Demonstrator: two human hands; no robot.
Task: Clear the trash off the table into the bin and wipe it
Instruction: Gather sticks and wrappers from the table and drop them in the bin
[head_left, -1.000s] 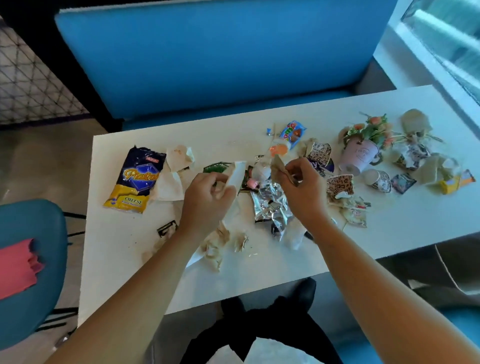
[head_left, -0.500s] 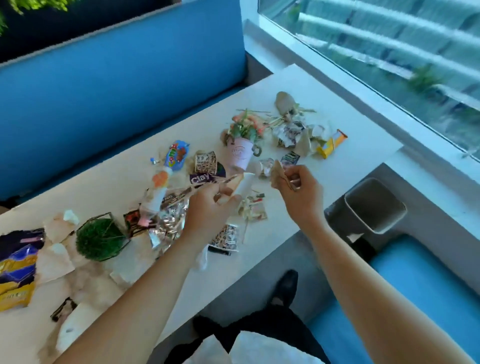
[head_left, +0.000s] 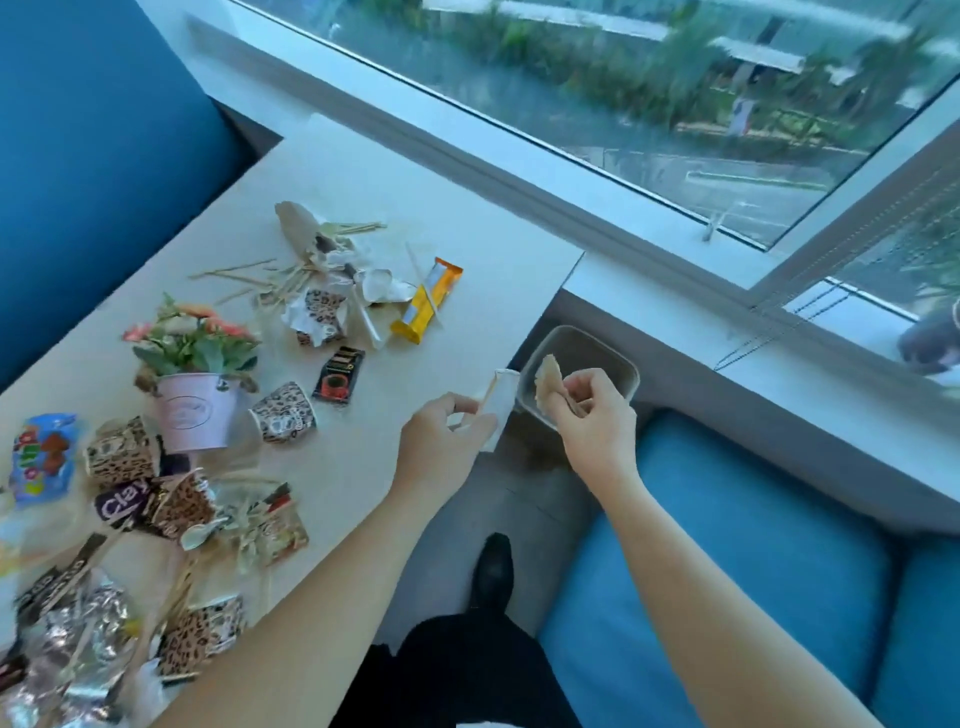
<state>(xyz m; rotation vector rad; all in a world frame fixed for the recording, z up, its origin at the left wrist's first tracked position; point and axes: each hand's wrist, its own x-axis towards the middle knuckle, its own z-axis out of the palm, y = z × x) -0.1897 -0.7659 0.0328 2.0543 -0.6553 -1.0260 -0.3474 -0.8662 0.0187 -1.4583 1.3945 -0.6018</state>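
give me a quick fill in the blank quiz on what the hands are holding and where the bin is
1. The right hand holds a crumpled brown scrap over the ____.
2. The left hand pinches a ____ paper strip.
3. The bin stands on the floor off the table's corner, beside the ____ seat cushion.
4. The flowers stand in a ____ pot.

Missing words: bin; white; blue; pink

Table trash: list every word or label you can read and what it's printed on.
"Clay": dark purple wrapper near the table's left edge.
Black sachet: print too small to read.
Pink pot: oval emblem, lettering blurred.
Blue candy packet: coloured letters blurred.
Yellow wrapper: no legible text.
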